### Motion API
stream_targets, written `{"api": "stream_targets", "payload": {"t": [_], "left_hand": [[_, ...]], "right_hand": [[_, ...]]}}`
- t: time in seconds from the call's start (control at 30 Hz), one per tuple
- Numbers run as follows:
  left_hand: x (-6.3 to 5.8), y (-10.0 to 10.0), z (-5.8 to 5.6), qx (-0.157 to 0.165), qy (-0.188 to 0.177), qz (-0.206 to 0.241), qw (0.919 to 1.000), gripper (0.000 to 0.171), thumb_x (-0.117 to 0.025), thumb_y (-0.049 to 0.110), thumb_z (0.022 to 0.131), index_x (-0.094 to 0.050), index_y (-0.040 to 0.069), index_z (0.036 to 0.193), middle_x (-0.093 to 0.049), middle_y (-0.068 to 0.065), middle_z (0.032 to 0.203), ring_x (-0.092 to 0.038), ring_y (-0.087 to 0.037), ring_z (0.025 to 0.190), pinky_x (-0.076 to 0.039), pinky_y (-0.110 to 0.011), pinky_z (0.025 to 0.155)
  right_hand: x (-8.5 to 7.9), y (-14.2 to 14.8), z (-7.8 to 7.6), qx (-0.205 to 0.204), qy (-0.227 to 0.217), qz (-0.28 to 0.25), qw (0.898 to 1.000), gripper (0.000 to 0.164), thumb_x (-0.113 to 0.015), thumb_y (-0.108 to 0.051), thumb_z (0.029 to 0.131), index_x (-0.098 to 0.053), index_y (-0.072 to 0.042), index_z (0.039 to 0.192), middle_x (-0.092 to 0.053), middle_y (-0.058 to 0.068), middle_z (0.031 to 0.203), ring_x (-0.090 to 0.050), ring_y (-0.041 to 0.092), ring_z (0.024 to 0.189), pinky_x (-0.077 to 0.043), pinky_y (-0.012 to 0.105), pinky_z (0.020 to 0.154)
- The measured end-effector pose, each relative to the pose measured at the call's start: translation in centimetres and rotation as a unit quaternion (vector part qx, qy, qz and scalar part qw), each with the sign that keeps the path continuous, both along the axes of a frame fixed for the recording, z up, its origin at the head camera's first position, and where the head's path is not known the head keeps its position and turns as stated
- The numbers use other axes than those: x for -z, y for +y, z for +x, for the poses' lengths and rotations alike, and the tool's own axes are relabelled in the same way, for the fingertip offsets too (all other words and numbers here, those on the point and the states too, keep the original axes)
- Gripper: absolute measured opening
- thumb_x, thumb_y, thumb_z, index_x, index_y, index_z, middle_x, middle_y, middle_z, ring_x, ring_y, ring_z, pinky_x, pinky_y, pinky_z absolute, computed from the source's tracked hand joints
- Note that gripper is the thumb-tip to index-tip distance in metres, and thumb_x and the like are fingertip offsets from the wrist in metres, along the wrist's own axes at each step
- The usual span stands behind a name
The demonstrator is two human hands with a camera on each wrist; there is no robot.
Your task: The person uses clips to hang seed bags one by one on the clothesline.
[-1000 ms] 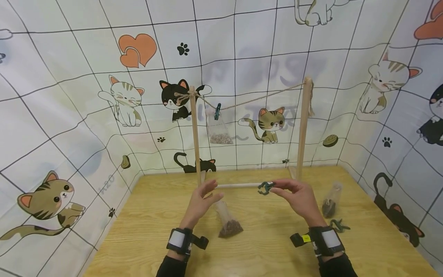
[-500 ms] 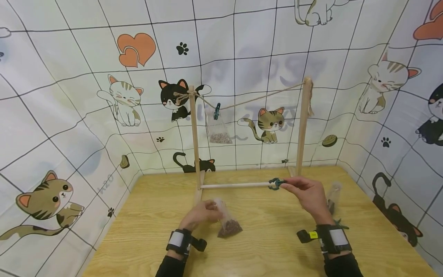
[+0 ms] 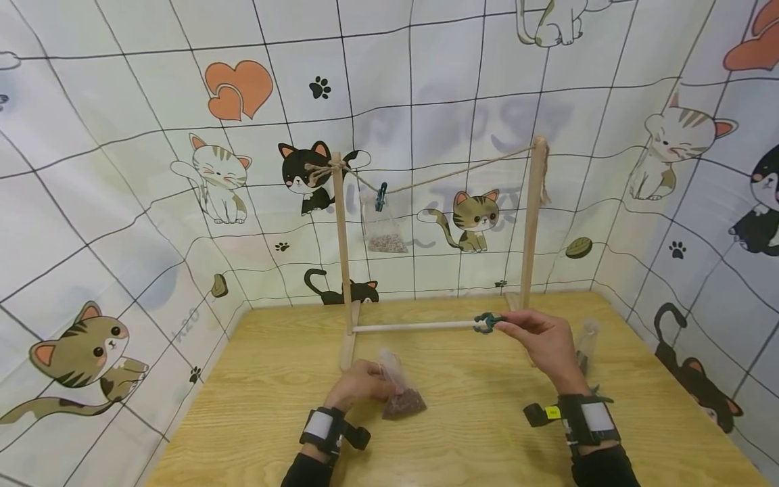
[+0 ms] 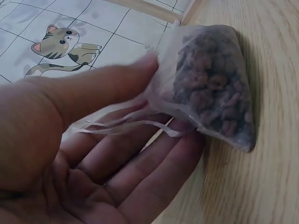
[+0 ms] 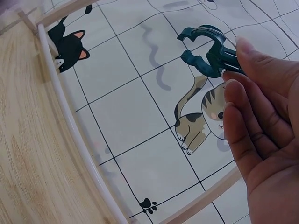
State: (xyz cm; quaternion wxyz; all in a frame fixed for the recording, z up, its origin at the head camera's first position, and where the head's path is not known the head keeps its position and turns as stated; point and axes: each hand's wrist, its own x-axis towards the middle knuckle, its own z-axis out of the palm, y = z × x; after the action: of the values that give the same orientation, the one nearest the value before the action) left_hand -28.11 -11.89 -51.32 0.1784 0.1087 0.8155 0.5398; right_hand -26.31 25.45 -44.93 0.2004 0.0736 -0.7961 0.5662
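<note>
Well in from the back edge of the table (image 3: 475, 419): bag (image 3: 404, 404), left hand (image 3: 362, 384) at its loose end.
Thumb and fingers part-spread around it, firm hold unclear; right hand (image 3: 544, 340) pinches clip (image 5: 218, 58). Bag seems light, floppy, slippery: gather that end.

We see wood-grain table (image 3: 268, 385); grid-lined cat-print cloth (image 3: 444, 74) behind far edge and beyond both side edges; orange heart (image 3: 258, 82) high above far left corner; brownish oval (image 3: 579, 247) just above far right corner.
</note>
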Motion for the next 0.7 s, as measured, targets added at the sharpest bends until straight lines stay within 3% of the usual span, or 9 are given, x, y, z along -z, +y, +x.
{"api": "stream_targets", "payload": {"t": [0.23, 0.4, 0.7], "left_hand": [[0.2, 0.7, 0.0, -0.03, 0.008, -0.007, 0.9995, 0.021, -0.087, 0.024, 0.082, -0.081, 0.005, 0.087, -0.077, 0.002, 0.083, -0.065, -0.013, 0.079, -0.052, -0.025, 0.066], [0.4, 1.0, 0.0, -0.032, 0.02, -0.007, 0.9993, 0.019, -0.085, 0.022, 0.084, -0.08, 0.004, 0.085, -0.076, -0.001, 0.085, -0.065, -0.013, 0.079, -0.051, -0.025, 0.067], [0.0, 1.3, 0.0, -0.035, 0.05, -0.009, 0.9981, 0.02, -0.082, 0.023, 0.087, -0.079, 0.005, 0.079, -0.066, 0.007, 0.074, -0.055, -0.01, 0.071, -0.046, -0.022, 0.06]], "right_hand": [[0.0, 0.1, 0.1, 0.002, -0.006, 0.002, 1.0, 0.025, -0.083, -0.025, 0.088, -0.08, -0.008, 0.106, -0.08, -0.011, 0.098, -0.071, 0.0, 0.09, -0.055, 0.018, 0.074], [0.0, 0.2, 0.1, 0.006, -0.007, 0.004, 1.0, 0.025, -0.083, -0.026, 0.088, -0.08, -0.008, 0.105, -0.08, -0.008, 0.1, -0.07, 0.0, 0.091, -0.056, 0.018, 0.076], [-0.3, 0.2, 0.1, 0.003, 0.01, -0.01, 1.0, 0.026, -0.083, -0.023, 0.088, -0.079, -0.005, 0.107, -0.078, -0.019, 0.094, -0.072, 0.0, 0.088, -0.057, 0.017, 0.076]]}}
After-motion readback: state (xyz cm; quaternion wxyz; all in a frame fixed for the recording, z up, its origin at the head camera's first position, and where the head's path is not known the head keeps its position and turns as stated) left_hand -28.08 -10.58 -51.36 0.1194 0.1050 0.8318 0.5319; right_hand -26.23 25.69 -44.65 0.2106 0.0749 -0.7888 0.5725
